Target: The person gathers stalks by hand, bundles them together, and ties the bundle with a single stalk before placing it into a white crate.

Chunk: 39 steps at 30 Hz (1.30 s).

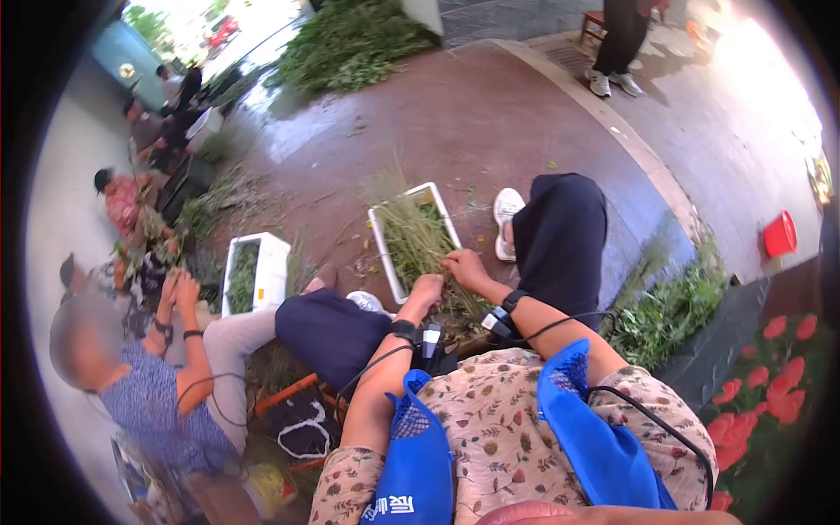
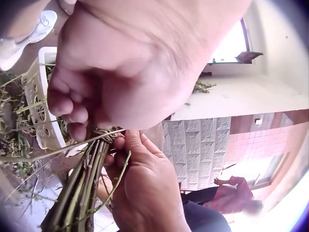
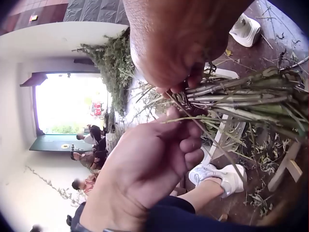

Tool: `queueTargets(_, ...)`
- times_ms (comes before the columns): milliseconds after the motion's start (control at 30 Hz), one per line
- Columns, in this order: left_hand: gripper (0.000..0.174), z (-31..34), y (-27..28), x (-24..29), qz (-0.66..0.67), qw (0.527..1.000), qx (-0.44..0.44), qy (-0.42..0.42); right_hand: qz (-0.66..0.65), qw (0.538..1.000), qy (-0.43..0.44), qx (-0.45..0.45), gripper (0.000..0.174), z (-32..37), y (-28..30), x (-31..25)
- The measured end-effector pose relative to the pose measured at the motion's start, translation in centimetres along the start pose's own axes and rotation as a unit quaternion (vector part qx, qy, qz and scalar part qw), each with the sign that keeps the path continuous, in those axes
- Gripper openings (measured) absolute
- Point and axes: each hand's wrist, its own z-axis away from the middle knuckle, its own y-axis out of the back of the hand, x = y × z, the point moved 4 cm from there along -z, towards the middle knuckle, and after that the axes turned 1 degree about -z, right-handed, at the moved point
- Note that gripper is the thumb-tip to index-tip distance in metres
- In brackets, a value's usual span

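In the head view, my left hand and right hand are close together at the near end of a long green stem bundle. The left wrist view has my left hand curled at the bound part of the stems, its grip partly hidden. Below it, my right hand holds the same part with thumb and fingers. A thin stem crosses the binding in the right wrist view, between my right hand above and left hand below.
A white crate with greenery lies under the bundle; another white box stands beside a seated person. Cut plants lie at the right, a large heap behind. A red bucket stands farther right.
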Motion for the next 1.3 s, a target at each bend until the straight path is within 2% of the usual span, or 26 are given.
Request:
queueTargets(33, 0.045, -0.1, -0.1, -0.4, -0.013, 1.000, -0.013, 0.020, -0.001, 1.000, -0.001, 0.012, 0.022, -0.1, 0.0, 0.6)
queueTargets(67, 0.055, -0.2, -0.4, -0.5, -0.003, 1.000, -0.027, -0.003, 0.008, 1.000, 0.003, 0.030, 0.023, -0.3, -0.2, 1.1)
queueTargets(133, 0.048, 0.3, -0.9, 0.4, 0.003, 0.998, -0.054, -0.023, -0.006, 0.999, -0.039, 0.025, 0.024, -0.4, -0.3, 1.8)
queueTargets(167, 0.040, 0.0, -0.7, 0.4, -0.098, 0.993, -0.034, -0.051, -0.076, 0.989, -0.123, -0.018, 0.024, -0.2, -0.1, 1.4)
queueTargets(200, 0.034, 0.6, -0.6, 1.1, -0.135, 0.988, -0.014, -0.070, -0.019, 0.998, -0.053, 0.024, 0.022, -0.5, -0.3, 1.7)
queueTargets(267, 0.025, -0.6, -0.2, -0.3, -0.121, 0.990, 0.000, -0.069, -0.014, 0.999, -0.022, 0.027, 0.019, -0.5, -0.4, 1.7)
queueTargets(367, 0.016, -1.0, 0.5, -0.4, -0.309, 0.927, 0.075, -0.202, -0.053, 0.996, -0.075, -0.020, 0.020, -0.1, -0.2, 1.2)
queueTargets(500, 0.016, 2.6, -0.4, 2.7, -0.433, 0.862, 0.143, -0.221, -0.069, 0.994, -0.084, -0.012, 0.017, 0.1, -0.2, 0.9)
queueTargets(633, 0.016, 4.5, -1.5, 4.7, -0.575, 0.750, 0.188, -0.268, -0.027, 0.998, -0.053, -0.013, 0.018, 0.0, -0.4, 1.1)
queueTargets(767, 0.019, 5.4, -1.8, 6.0, -0.599, 0.699, 0.207, -0.332, -0.012, 0.997, -0.072, -0.005, 0.017, 0.0, -0.3, 1.3)
queueTargets(900, 0.018, 4.0, -1.6, 4.9, -0.598, 0.703, 0.176, -0.342, -0.028, 0.997, -0.068, 0.013, 0.018, 0.2, 0.1, 1.0)
queueTargets(933, 0.016, 3.3, -1.3, 4.4, -0.580, 0.748, 0.134, -0.294, -0.034, 0.997, -0.064, 0.011, 0.019, 0.3, 0.2, 0.9)
queueTargets(1067, 0.014, 3.5, -1.6, 4.0, -0.543, 0.750, 0.162, -0.341, -0.039, 0.998, -0.053, 0.013, 0.019, 0.1, -0.3, 1.4)
queueTargets(1233, 0.014, 5.1, -2.0, 5.7, -0.502, 0.822, 0.131, -0.235, -0.017, 0.999, -0.033, 0.018, 0.018, 0.5, 0.9, -0.2)
queueTargets(1300, 0.014, 4.7, -1.7, 5.5, -0.484, 0.834, 0.127, -0.230, -0.025, 0.999, -0.042, 0.014, 0.018, 0.5, 1.0, -0.3)
